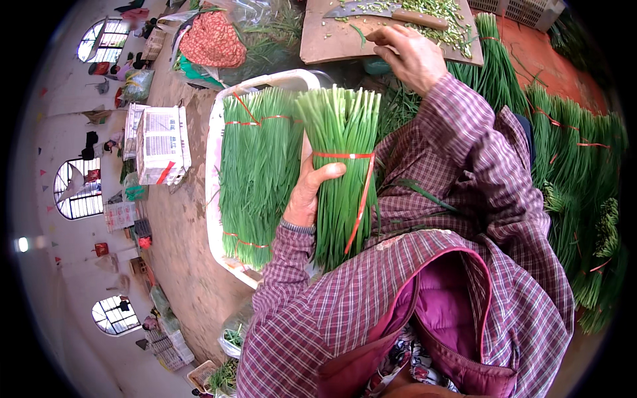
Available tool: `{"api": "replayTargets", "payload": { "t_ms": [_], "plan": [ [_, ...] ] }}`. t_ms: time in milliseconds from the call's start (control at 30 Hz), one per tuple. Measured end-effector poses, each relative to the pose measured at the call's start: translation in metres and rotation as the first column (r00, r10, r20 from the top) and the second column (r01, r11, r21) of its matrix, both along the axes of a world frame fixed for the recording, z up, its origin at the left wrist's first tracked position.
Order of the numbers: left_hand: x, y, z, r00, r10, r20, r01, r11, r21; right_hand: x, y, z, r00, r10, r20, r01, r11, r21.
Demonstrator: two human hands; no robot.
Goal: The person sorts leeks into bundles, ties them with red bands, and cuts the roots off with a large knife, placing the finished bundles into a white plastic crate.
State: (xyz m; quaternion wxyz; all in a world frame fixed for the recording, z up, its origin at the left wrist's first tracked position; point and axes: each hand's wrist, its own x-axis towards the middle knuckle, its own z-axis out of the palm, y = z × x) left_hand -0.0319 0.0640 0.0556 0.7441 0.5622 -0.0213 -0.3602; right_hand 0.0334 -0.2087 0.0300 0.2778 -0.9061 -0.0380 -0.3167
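Note:
My left hand [312, 190] is wrapped round a bunch of garlic chives [342, 212], thumb across the front just below its red tie. The pale cut ends point up, and a loose red tail of the tie hangs down the leaves. My right hand [413, 58] reaches over the near edge of a wooden cutting board [317, 41], fingers bent and apart, with nothing seen in them. Close beyond it lies a knife [391, 13] with a wooden handle among chopped green bits. Left of the bunch, a white plastic basket [215, 192] holds more tied chives [259, 166].
Tied bunches of chives [574, 146] are heaped on the right. A red patterned cloth bag [211, 41] sits at the upper left beside plastic bags. Stacked white boxes [161, 144] stand on the brown floor [182, 252]. A bag of trimmings [232, 337] lies near my left side.

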Motion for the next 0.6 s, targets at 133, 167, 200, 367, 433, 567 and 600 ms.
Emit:
{"api": "replayTargets", "payload": {
  "t_ms": [133,167,200,367,433,567,600],
  "plan": [
    [-0.007,0.004,-0.003,0.997,0.052,0.053,-0.053,0.998,0.017,-0.034,0.015,0.038,0.938,0.305,0.164,-0.311,0.950,0.012],
    [-0.004,0.003,-0.003,0.999,0.036,0.015,-0.036,0.999,0.026,-0.041,0.021,0.041,0.911,0.381,0.157,-0.384,0.923,-0.008],
    [-0.004,0.005,-0.003,0.999,0.034,-0.023,-0.033,0.999,0.041,-0.045,0.028,0.041,0.894,0.416,0.166,-0.414,0.909,-0.050],
    [-0.007,0.001,0.006,0.999,0.042,0.008,-0.043,0.997,0.060,-0.053,0.024,0.036,0.919,0.377,0.116,-0.351,0.916,-0.195],
    [-0.010,0.002,0.009,0.999,0.041,0.029,-0.044,0.995,0.094,-0.054,0.023,0.037,0.912,0.395,0.108,-0.371,0.909,-0.192],
    [-0.010,-0.002,0.007,0.998,0.039,0.057,-0.045,0.993,0.107,-0.058,0.016,0.035,0.907,0.421,0.007,-0.415,0.897,-0.153],
    [-0.010,-0.002,0.009,0.997,0.046,0.054,-0.052,0.992,0.117,-0.059,0.015,0.035,0.901,0.433,-0.010,-0.431,0.894,-0.122]
  ]
}}
